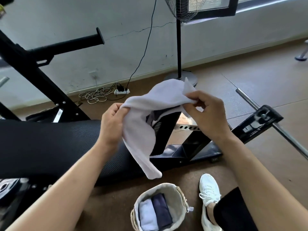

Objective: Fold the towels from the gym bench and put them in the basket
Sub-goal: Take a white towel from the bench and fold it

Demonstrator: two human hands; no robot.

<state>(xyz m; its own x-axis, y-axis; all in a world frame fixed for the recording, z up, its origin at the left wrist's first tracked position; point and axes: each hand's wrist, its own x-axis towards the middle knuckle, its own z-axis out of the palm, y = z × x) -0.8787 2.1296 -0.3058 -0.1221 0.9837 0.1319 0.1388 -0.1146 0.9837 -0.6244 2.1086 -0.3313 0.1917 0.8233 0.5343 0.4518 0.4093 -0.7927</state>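
white towel (146, 104) hangs mid-frame over the counter (50, 144), slung between the hands: left hand (111, 125) grips a bunched edge, right hand (206, 115) pinches a corner. its long tail drops under the left hand, toward the basket (179, 202) at bottom centre.

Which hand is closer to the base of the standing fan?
Right. The right hand pinches the towel just in front of the fan base; the left hand grips it farther left.

fan (181, 10): head cut by top edge | left hand (110, 125): fingertips behind towel (141, 135)
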